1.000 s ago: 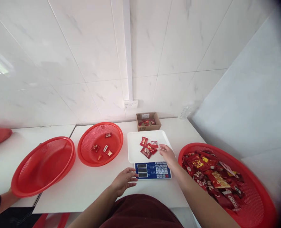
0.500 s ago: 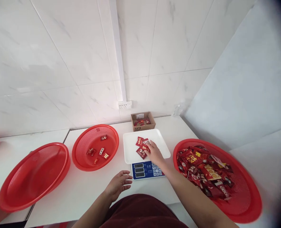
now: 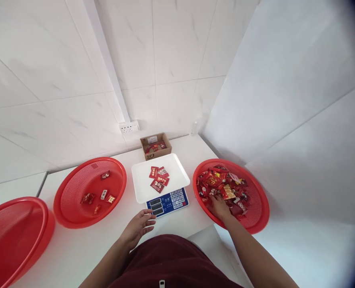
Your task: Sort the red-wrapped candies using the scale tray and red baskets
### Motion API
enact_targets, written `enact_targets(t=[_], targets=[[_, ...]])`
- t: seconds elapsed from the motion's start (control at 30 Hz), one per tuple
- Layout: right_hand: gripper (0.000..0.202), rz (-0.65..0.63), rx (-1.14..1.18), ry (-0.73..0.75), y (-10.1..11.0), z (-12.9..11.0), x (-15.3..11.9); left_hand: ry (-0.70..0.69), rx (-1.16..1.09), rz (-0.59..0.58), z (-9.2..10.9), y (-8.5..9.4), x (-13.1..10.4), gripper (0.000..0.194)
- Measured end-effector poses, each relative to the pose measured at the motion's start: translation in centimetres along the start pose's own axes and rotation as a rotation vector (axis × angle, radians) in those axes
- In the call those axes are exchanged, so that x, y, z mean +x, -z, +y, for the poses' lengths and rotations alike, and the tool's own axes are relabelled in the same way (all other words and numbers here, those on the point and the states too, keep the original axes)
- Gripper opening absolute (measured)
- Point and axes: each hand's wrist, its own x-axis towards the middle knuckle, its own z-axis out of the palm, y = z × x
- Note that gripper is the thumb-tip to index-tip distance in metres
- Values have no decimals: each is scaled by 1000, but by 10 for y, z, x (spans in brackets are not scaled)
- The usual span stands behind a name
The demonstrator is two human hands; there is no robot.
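My right hand [image 3: 220, 207] reaches into the red basket [image 3: 263, 208] on the right, among many small red candy packets [image 3: 215, 179]. Its fingers look stretched out on the packets, their tips partly hidden. My left hand [image 3: 140, 227] is open and holds nothing, its fingers apart beside the front left corner of the blue digital scale [image 3: 168, 202]. On top of the scale lies a white tray [image 3: 177, 172], where several flat red packets [image 3: 158, 185] rest in a loose cluster.
A small cardboard box [image 3: 156, 154] with red packets stands behind the tray. To the left, a red basket [image 3: 63, 196] holds a few small packets. Another red basket [image 3: 42, 236] is at the far left. A socket strip [image 3: 128, 127] is on the tiled wall.
My right hand has left the packets on the tray and moved right into the full basket. The view has turned to the right. My left hand stays near the scale.
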Motion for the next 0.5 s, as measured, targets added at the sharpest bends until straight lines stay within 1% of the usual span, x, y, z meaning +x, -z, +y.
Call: enact_targets(t=[0.1,0.17,0.23,0.33,0.4,0.5], targets=[[37,-18,14,-22,7,-8,6,-5,5,-19,0,-5,5,29],[32,-25,47,-36,12,-12,10,1,5,-19,-1,-6,6,29],[36,-2,73,-46,15,-14,14,8,3,-7,-1,-7,5,29],[53,69,93,-22,14,-23,16,19,-2,21,-1,-5,2,28],[60,74,79,-22,12,-32,16,23,-8,36,-1,-4,0,27],[60,63,56,-72,9,-44,17,22,-16,53,-2,-3,-2,27]])
